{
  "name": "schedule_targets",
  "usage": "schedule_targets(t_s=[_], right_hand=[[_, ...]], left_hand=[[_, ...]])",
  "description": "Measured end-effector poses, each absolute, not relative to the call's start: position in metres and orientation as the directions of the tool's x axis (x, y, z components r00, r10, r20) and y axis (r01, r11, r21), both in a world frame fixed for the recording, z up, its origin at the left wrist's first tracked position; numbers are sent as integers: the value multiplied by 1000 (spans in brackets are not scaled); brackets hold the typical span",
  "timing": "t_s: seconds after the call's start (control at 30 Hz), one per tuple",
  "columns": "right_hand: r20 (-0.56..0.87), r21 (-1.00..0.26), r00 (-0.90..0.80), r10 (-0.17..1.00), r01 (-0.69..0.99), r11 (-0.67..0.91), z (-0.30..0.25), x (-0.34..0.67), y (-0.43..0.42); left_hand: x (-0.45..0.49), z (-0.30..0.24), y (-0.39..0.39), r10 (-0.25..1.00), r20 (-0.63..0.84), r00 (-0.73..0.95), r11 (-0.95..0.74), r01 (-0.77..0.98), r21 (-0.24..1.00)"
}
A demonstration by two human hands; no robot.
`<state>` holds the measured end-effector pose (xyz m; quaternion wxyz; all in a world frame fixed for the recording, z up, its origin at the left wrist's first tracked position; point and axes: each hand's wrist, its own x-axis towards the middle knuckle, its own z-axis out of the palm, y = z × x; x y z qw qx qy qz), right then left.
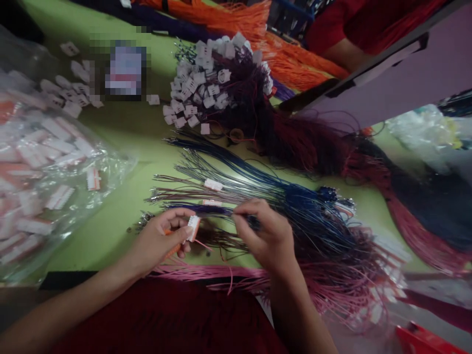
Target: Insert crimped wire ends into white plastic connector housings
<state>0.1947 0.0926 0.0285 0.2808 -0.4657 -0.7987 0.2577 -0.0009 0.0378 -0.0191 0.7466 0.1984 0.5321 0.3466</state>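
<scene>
My left hand (162, 240) is closed on a small white plastic connector (193, 227) with a pink wire trailing from it, low over the green table (110, 216). My right hand (262, 233) pinches a thin wire out of the fan of dark blue and purple wires (258, 189) that lies just beyond both hands. A bundle of pink wires (228, 275) runs along the table's near edge under my wrists. Two loose white connectors (214, 185) rest on the blue wires.
A clear bag of white connectors (44, 167) fills the left. Finished white plugs on dark wires (206, 83) are heaped at the back centre. Red and black bundles (368, 167) spread right, orange wires (228, 14) at the back. Another person in red (342, 29) sits opposite.
</scene>
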Motion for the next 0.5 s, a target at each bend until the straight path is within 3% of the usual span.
schedule_targets(t_s=[0.1, 0.17, 0.27, 0.33, 0.5], right_hand=[[95, -876, -693, 714, 283, 391, 44, 167, 78], [11, -937, -729, 684, 231, 261, 42, 156, 72], [-128, -901, -471, 873, 422, 96, 25, 159, 70], [-138, -838, -331, 934, 541, 68, 14, 168, 72], [-14, -755, -352, 936, 617, 221, 4, 177, 74]], left_hand=[[0, -19, 39, 740, -648, 178, 663, -354, 660], [-1, -18, 39, 746, -647, 155, 651, -371, 662], [-2, -16, 40, 746, -646, 165, 653, -372, 660], [-4, -16, 41, 749, -638, 179, 652, -367, 663], [-6, -17, 43, 737, -651, 182, 667, -350, 658]])
